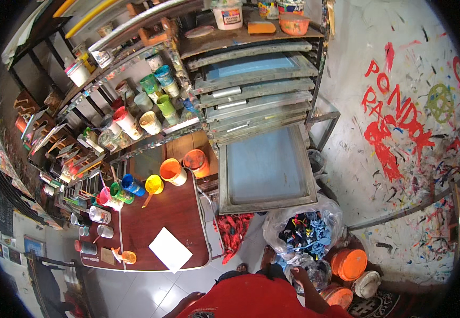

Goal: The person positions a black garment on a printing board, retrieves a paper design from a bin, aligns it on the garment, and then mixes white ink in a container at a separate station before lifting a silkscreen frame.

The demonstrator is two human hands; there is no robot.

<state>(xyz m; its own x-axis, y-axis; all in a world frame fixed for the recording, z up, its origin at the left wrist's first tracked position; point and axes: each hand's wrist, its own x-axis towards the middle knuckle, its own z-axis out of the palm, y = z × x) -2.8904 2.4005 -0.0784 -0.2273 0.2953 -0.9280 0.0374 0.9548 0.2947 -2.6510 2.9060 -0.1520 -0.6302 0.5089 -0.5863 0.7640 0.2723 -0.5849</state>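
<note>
My left hand (194,297) hangs low beside my red shirt, over the tiled floor; its fingers are too small and foreshortened to read. On the other side, my right hand (298,274) hangs in front of a smaller clear plastic bag (317,275); whether it touches the bag, or how its fingers are set, I cannot make out. Ahead of me a framed printing screen (264,164) with a blue-grey mesh juts out of the rack. A white sheet (170,249) lies on the dark red table (140,225) at my left.
Open paint tubs, among them a yellow one (154,184), line the table's far side. A spray bottle (128,257) stands near its front edge. A big plastic bag of cloth scraps (307,233) and orange-lidded buckets (348,264) stand right. Shelves (134,143) hold several paint containers.
</note>
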